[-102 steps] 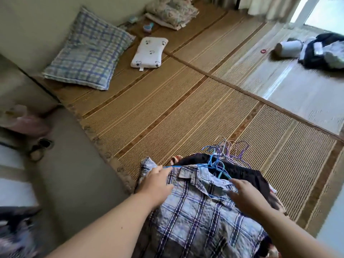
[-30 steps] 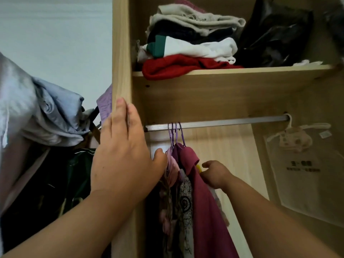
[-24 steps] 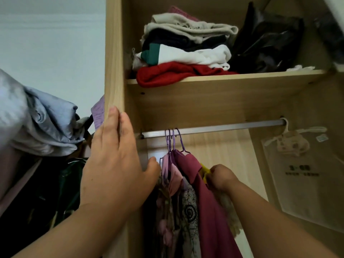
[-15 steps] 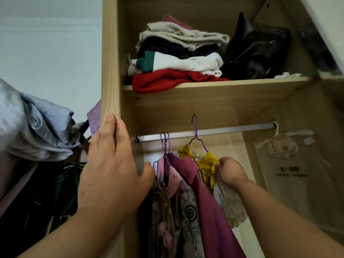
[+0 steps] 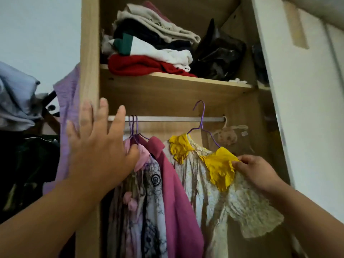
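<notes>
1. Left hand (image 5: 98, 155): fingers (image 5: 103, 108) spread wide and straight, holding nothing, over the wardrobe side panel (image 5: 89, 71); thumb at the magenta garment (image 5: 178, 202).
2. Rail (image 5: 167, 119): runs left to right. The purple hanger (image 5: 202, 125) hook crosses it; seating cannot be told.
3. Pale floral dress (image 5: 214, 192): yellow ruffled collar, on that hanger, shoulders parallel to the rail.
4. Right hand (image 5: 258, 172), the nearer: fingers pinch the dress's yellow ruffle, just to their left.

Person, two bare arms in frame. Left hand (image 5: 100, 155) is seen from the back: broad, knuckles and tendons faintly showing, fingertips blurred. Left forearm (image 5: 46, 216) is bare from the wrist to the picture's edge. Right hand (image 5: 258, 172) is also seen from the back, knuckles plain. Right forearm (image 5: 307, 211) is bare the same way. Both wrists are bare, and nails are too blurred to tell.
</notes>
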`<state>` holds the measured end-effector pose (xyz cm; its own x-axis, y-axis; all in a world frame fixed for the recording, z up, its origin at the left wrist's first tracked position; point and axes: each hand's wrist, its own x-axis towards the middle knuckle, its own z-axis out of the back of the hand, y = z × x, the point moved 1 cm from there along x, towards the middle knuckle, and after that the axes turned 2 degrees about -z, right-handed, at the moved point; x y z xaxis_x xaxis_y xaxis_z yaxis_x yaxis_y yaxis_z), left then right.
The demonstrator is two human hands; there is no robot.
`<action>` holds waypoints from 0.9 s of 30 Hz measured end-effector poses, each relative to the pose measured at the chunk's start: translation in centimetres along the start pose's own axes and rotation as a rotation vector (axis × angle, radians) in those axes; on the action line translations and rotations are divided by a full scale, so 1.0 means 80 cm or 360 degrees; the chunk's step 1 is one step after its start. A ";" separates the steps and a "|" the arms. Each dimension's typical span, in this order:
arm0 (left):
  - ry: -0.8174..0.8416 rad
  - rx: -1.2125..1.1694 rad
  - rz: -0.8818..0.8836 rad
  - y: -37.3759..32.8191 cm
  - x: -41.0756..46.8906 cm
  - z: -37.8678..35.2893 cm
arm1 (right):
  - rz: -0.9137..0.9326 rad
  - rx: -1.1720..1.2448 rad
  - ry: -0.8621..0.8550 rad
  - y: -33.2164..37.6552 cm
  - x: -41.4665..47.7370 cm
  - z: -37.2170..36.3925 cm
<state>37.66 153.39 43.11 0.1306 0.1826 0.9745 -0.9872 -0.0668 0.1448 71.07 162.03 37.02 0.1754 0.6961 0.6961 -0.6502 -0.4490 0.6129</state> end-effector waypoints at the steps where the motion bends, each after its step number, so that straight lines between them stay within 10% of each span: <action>1: 0.0030 -0.0084 -0.0062 -0.015 -0.008 0.000 | -0.0019 -0.0030 -0.0009 -0.004 -0.018 0.017; 13: 0.0912 -0.1743 -0.0468 -0.206 -0.189 -0.084 | -0.0512 -0.0529 0.0074 0.018 -0.313 0.136; 27: 0.1661 -0.2593 -0.1237 -0.214 -0.464 0.004 | -0.1864 -0.0799 -0.0729 0.173 -0.768 0.010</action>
<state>49.74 147.42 4.53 0.9510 0.1386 0.2765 -0.0052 0.9009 -0.4340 51.89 112.61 3.05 0.9722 0.2338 -0.0152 -0.1304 0.5940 0.7938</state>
